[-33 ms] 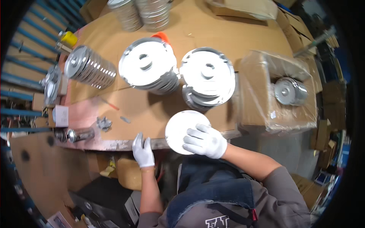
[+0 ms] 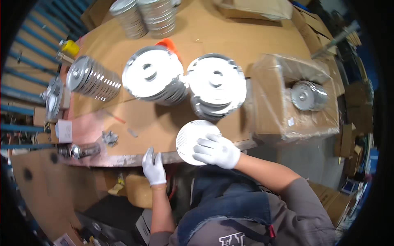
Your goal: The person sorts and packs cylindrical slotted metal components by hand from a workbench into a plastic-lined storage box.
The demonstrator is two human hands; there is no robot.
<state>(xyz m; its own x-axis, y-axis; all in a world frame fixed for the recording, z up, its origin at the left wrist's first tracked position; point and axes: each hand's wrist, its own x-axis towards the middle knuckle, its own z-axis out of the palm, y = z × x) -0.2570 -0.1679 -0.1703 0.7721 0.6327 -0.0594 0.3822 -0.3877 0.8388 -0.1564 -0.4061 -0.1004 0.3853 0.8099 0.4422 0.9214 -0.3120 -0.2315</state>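
My right hand [image 2: 216,151], in a white glove, lies with its fingers stretched flat across a round white disc [image 2: 189,133]. The disc has fine ridges and a few small holes near its rim. It lies at the front edge of the table, partly jutting past it, and my palm covers its right side. Also gloved in white, my left hand [image 2: 154,167] is at the table edge to the left of the disc, fingers apart, holding nothing. Just beyond the disc stand two stacks of round metal housings, a right stack [image 2: 216,84] and a left stack [image 2: 152,76].
A stack of silver rings [image 2: 93,78] leans at the left, and more metal stacks [image 2: 156,18] stand at the back. On the right is a plastic-lined carton [image 2: 269,98] with metal parts [image 2: 308,96] inside. A crumpled grey scrap [image 2: 109,138] and a metal cylinder [image 2: 86,150] lie front left.
The whole view has shifted slightly, so the table things sit a little further left. My right hand stays on the disc, whose ridges show more clearly now.
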